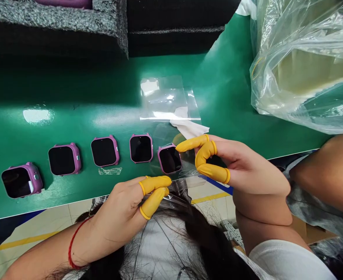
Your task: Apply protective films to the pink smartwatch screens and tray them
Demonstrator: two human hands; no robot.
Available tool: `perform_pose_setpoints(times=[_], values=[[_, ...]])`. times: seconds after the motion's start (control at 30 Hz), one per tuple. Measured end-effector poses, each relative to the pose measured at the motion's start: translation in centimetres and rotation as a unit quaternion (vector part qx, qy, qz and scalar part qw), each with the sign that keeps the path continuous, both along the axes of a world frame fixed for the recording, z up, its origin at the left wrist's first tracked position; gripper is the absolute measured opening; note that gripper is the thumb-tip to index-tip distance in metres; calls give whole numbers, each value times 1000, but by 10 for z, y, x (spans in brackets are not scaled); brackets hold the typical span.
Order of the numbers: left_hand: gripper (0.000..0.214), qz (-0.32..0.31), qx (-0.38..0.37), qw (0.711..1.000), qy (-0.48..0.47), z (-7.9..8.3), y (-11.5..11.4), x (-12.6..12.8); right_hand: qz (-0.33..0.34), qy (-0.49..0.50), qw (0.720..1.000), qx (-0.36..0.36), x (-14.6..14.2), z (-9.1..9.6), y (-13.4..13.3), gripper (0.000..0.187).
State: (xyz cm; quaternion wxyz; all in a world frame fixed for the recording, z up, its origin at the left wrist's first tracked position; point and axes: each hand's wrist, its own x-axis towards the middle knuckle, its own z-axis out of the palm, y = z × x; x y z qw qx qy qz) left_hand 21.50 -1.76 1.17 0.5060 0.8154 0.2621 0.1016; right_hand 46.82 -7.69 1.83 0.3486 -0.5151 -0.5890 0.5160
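Left hand (121, 212): lower centre of frame, yellow-cotted thumb and index pinched together on a clear film (174, 202).
Right hand (244, 165): right of centre, index extended at the nearest watch's upper right corner, index and thumb tips apart, middle finger curled toward thumb; can't tell if it grips anything.
Nearest watch (170, 159): centre of frame, purple case, dark screen up, on the green table (224, 93), right end of the row.
Other watches (141, 148): four, same type, running to lower left, spaced apart.
White cloth (190, 128): just above right hand, over edge of clear sheets (164, 95).
Black foam (171, 42): top left to top centre.
Plastic bag (302, 74): upper right.
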Motion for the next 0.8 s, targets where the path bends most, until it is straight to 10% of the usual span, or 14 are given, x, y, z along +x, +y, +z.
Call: perform_pose_setpoints(times=[0.43, 0.8], values=[[26, -14, -13, 999, 40, -3, -6, 0, -89, 4, 996, -6, -4, 3, 18, 15], [25, -10, -51, 995, 81, 2, -1, -2, 83, -34, 996, 26, -16, 13, -20, 10]])
